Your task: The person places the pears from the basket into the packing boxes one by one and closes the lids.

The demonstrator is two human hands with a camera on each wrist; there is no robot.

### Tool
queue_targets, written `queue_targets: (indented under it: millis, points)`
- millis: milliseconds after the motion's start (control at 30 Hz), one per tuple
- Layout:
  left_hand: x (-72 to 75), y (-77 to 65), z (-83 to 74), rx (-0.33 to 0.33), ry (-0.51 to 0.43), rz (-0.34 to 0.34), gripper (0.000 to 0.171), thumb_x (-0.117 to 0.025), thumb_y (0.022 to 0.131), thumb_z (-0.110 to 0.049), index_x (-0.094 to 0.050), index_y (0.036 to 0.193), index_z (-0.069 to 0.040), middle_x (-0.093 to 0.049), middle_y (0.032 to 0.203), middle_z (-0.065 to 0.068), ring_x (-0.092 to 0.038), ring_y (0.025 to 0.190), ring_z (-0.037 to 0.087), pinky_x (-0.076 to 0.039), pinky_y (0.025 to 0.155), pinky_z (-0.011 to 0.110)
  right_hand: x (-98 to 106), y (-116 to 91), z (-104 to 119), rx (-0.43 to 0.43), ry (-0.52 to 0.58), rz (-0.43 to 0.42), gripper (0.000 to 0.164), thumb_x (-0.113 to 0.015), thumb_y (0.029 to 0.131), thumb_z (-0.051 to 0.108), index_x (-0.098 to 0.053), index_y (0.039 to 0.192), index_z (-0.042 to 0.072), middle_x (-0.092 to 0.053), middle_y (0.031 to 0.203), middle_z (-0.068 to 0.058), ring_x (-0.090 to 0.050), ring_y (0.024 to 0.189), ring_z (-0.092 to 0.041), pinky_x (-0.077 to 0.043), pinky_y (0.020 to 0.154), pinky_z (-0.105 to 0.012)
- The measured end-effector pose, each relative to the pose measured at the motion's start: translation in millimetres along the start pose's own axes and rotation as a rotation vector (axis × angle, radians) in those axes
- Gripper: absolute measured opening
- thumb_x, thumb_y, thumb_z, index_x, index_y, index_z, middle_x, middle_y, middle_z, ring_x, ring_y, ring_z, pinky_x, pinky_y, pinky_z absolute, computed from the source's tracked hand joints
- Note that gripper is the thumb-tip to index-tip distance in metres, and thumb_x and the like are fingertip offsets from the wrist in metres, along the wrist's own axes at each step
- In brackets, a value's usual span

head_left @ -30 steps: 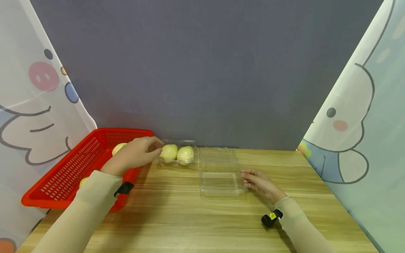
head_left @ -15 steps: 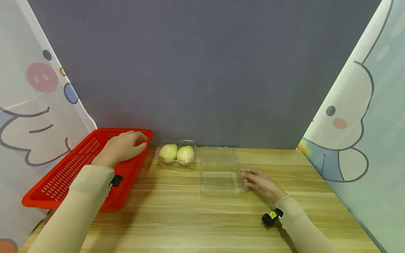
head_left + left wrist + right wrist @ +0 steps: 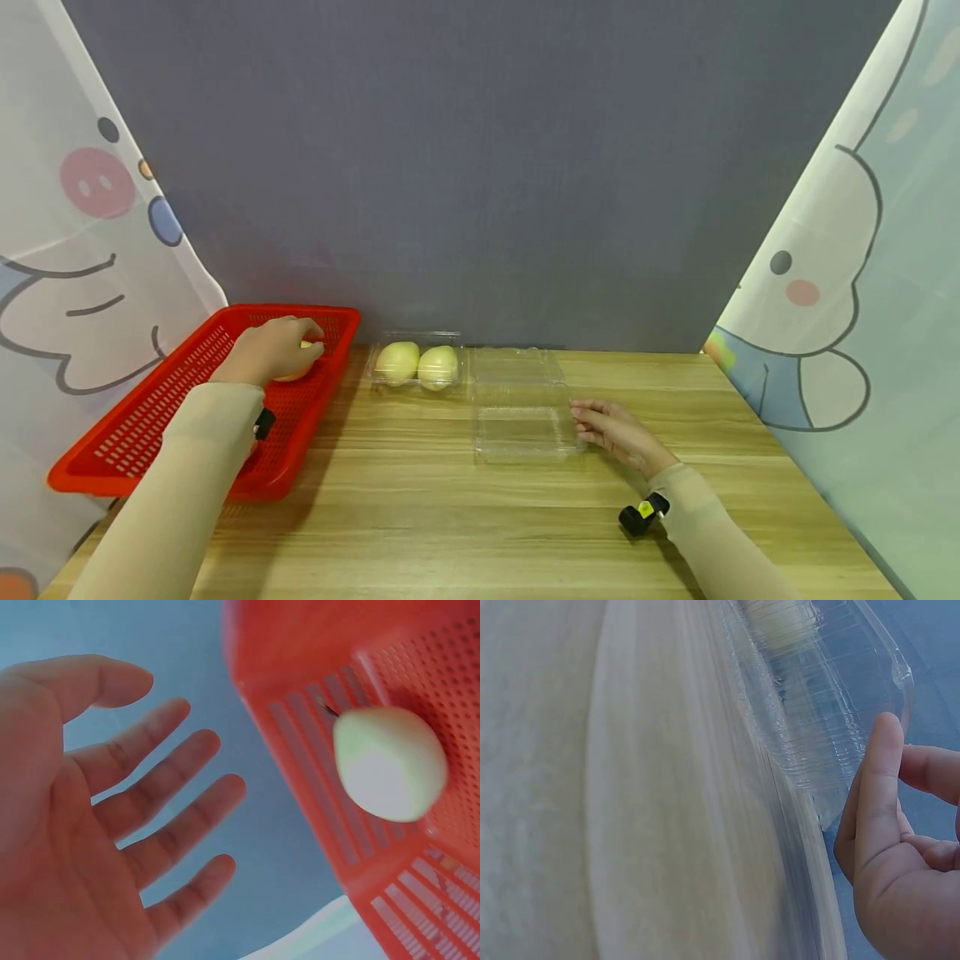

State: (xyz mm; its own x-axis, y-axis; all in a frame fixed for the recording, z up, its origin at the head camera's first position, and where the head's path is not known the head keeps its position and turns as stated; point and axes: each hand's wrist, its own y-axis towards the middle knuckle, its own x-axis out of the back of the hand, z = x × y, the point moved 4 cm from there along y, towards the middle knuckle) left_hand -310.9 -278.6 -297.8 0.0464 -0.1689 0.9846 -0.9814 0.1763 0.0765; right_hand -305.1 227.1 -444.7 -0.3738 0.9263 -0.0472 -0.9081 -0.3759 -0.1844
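Left wrist: pear (image 3: 390,765) beyond hand (image 3: 82,825)

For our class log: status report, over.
Left grip empty, over red basket; nearest pear untouched. Right grip pinches open clear box. Nothing seen blocking the pear.

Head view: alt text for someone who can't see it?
A left hand hangs over a red basket, near a partly hidden pear, while the right hand pinches the edge of an open clear box on a wooden table. Left of it sits another clear box with two pears.
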Motion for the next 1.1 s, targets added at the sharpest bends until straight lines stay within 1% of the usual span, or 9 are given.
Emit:
queue_targets:
  millis: [200, 367, 633, 733, 900, 1100]
  points:
    - [-5.2, 3.7, 15.8, 0.040, -0.008, 0.018, 0.042, -0.053, 0.091, -0.024, -0.064, 0.126, -0.003, -0.060, 0.128, 0.025, -0.054, 0.115, 0.044, -0.040, 0.093, 0.069, 0, 0, 0, 0.006, -0.005, 0.005, 0.058, -0.053, 0.105, 0.013, -0.026, 0.146, -0.019, -0.056, 0.103, -0.008, -0.058, 0.084, -0.008, -0.054, 0.076, -0.019]
    - [-10.7, 8.7, 26.5, 0.048, 0.001, 0.018, 0.045, -0.051, 0.091, -0.025, -0.064, 0.126, -0.002, -0.060, 0.127, 0.027, -0.053, 0.115, 0.045, -0.041, 0.092, 0.069, 1, 1, 0, 0.018, -0.005, 0.013, 0.058, -0.052, 0.105, 0.012, -0.026, 0.145, -0.020, -0.056, 0.102, -0.008, -0.058, 0.084, -0.008, -0.054, 0.076, -0.019]
    - [-20.4, 16.6, 38.6, 0.052, 0.005, 0.031, 0.045, -0.054, 0.091, -0.025, -0.062, 0.128, 0.000, -0.059, 0.126, 0.028, -0.054, 0.111, 0.046, -0.041, 0.090, 0.071, 1, 1, -1, 0.015, -0.009, 0.004, 0.058, -0.053, 0.105, 0.013, -0.027, 0.145, -0.019, -0.056, 0.104, -0.009, -0.058, 0.086, -0.008, -0.054, 0.077, -0.020]
    - [-24.6, 19.6, 43.0, 0.056, 0.017, 0.036, 0.048, -0.054, 0.091, -0.027, -0.059, 0.129, 0.002, -0.057, 0.127, 0.030, -0.053, 0.111, 0.048, -0.040, 0.090, 0.072, 1, 2, -2, 0.017, -0.008, 0.004, 0.057, -0.053, 0.105, 0.012, -0.027, 0.145, -0.019, -0.056, 0.104, -0.009, -0.058, 0.086, -0.008, -0.054, 0.077, -0.020]
    - [-30.7, 23.5, 49.0, 0.076, 0.048, 0.054, 0.059, -0.057, 0.092, -0.032, -0.051, 0.136, 0.006, -0.048, 0.134, 0.037, -0.048, 0.116, 0.055, -0.038, 0.092, 0.074, 2, 2, -2, 0.016, -0.005, 0.001, 0.057, -0.053, 0.105, 0.012, -0.027, 0.145, -0.019, -0.056, 0.104, -0.008, -0.058, 0.085, -0.008, -0.054, 0.077, -0.020]
    - [-33.8, 25.7, 53.9, 0.098, 0.061, 0.062, 0.060, -0.057, 0.092, -0.032, -0.051, 0.135, 0.008, -0.045, 0.134, 0.038, -0.048, 0.114, 0.055, -0.039, 0.091, 0.073, 2, 3, -2, 0.015, -0.014, -0.006, 0.056, -0.053, 0.105, 0.012, -0.028, 0.145, -0.019, -0.056, 0.105, -0.010, -0.058, 0.086, -0.010, -0.055, 0.078, -0.021]
